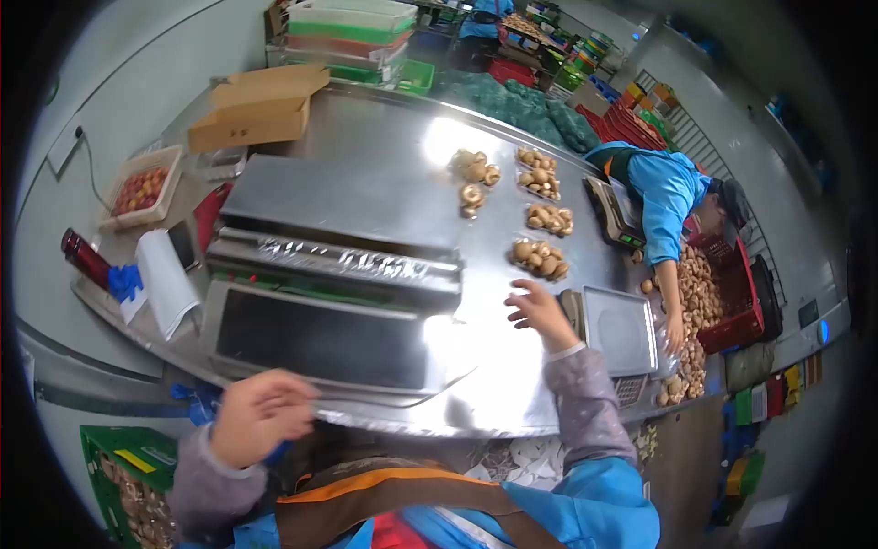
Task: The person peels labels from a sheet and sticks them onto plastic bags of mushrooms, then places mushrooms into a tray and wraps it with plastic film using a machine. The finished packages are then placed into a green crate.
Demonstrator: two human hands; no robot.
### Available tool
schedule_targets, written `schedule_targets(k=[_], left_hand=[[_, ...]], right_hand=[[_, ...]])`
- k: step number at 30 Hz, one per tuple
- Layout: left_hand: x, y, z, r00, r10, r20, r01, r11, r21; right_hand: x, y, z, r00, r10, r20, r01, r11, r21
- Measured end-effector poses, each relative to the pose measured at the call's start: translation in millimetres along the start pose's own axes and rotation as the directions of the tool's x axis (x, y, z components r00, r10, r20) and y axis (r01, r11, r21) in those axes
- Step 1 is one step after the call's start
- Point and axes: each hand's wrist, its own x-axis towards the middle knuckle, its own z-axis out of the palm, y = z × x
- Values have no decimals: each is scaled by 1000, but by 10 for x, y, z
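Note:
My right hand (pixel 541 313) is raised over the steel table, fingers apart and holding nothing. Just beyond its fingertips sits a tray of brown mushrooms (pixel 540 259). Behind that are a second mushroom tray (pixel 550 219) and a third mushroom tray (pixel 538 174), with mushrooms (pixel 476 168) in a group to their left. My left hand (pixel 265 416) hovers near the table's front edge, slightly blurred, its fingers loosely extended with nothing in them. Close to it stands a film wrapping machine (pixel 334 265) with a dark flat plate (pixel 320 339) and crinkled clear film.
A scale (pixel 620 320) stands right of my right hand. A co-worker in blue (pixel 672 197) reaches into a heap of mushrooms (pixel 700 293) by a red crate (pixel 739 297). At left are a cardboard box (pixel 251 119), a fruit basket (pixel 146 188) and a red bottle (pixel 85 256).

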Motion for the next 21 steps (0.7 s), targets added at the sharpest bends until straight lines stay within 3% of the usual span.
schedule_targets(k=[1, 3, 5, 6, 7, 8, 9, 11, 12, 16, 17, 18, 21], left_hand=[[380, 78, 327, 978, 52, 204, -49, 999, -20], [1162, 227, 916, 905, 7, 425, -39, 997, 67], [2008, 202, 1460, 866, 54, 496, -194, 952, 235], [2427, 158, 1714, 873, 52, 485, -221, 929, 297], [2824, 107, 1939, 879, 52, 473, -245, 901, 358], [3202, 65, 2144, 892, -18, 452, -197, 884, 423], [3565, 0, 2328, 901, -86, 426, -149, 860, 488], [4202, -255, 2621, 915, -223, 336, 15, 851, 524], [4491, -461, 2720, 914, -236, 330, 28, 848, 529], [5219, -1145, 3007, 925, -355, 134, 219, 788, 576], [5314, -1283, 3053, 918, -388, 85, 274, 773, 573], [5406, -1432, 3077, 911, -406, 81, 291, 767, 573], [5493, -1511, 3107, 887, -446, 117, 313, 769, 557]], right_hand=[[103, -36, -377, 998, 39, -40, -35, 994, 104], [482, 105, -1118, 997, 42, -61, -22, 956, 293], [900, 291, -1725, 987, 84, -137, -59, 983, 176], [1132, 455, -1961, 988, 82, -133, -56, 981, 185], [1351, 649, -2153, 985, 143, -99, -136, 988, 68], [1529, 793, -2290, 976, 207, -71, -211, 976, -52], [1666, 871, -2373, 977, 205, -65, -208, 977, -42], [1903, 1050, -2463, 936, 340, 95, -315, 926, -205], [2008, 1110, -2497, 912, 379, 157, -332, 907, -259], [2316, 1442, -2557, 878, 341, 337, -316, 940, -130], [2359, 1507, -2539, 891, 256, 375, -246, 966, -75], [2376, 1561, -2508, 898, 168, 406, -177, 984, -15], [2306, 1466, -2448, 908, 141, 394, -192, 977, 92]])
